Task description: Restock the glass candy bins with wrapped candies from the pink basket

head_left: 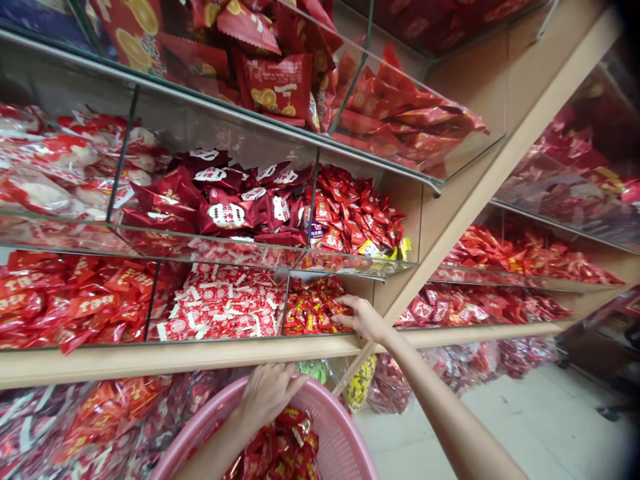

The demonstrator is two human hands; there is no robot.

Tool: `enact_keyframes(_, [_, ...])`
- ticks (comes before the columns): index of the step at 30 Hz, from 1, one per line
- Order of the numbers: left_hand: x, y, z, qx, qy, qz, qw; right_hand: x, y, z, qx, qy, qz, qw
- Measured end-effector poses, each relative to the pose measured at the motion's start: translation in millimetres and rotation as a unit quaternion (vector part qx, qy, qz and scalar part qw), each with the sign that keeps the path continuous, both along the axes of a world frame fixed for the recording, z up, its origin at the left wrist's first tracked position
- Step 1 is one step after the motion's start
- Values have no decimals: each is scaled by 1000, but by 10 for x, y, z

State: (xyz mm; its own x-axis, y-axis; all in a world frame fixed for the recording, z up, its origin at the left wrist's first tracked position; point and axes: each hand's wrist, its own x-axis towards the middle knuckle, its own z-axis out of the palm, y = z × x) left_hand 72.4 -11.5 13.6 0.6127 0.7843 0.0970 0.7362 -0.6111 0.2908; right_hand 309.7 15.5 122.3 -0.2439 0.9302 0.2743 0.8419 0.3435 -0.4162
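My right hand (364,319) reaches into the lower shelf bin at the right end, its fingers stretched out and apart over small red wrapped candies (311,307) with yellow lettering. Nothing shows between its fingers. My left hand (270,395) is curled over the far rim of a pink plastic basket (345,427), just below the shelf's wooden front edge (200,360). Inside the basket lies a heap of red wrapped candies (280,447) with yellow print, partly hidden by my left forearm.
Glass-fronted bins hold red-and-white candies (220,303), dark red packets (225,210) and large orange-pictured packets (280,87). A slanting wooden post (450,207) stands beside my right hand. Bagged sweets (90,427) lie under the shelf, and pale floor tiles (415,447) show at right.
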Motion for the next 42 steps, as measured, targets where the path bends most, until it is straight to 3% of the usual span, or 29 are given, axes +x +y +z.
enact_keyframes(14, [0,50,-161,6,-15,9,1000,133,96,16,-35,155,-92,983])
enact_keyframes(19, [-9,70,-172,-6,-16,11,1000,89,74,125,-49,19,-15,999])
enact_keyframes(24, [-16,66,-160,-3,-6,13,1000,51,112,157,-82,-56,91,991])
enact_keyframes(31, [-20,56,-155,8,3,13,1000,-21,124,55,-72,-143,21,987])
enact_keyframes(42, [-11,52,-114,13,23,16,1000,-94,24,91,-43,-232,6,972])
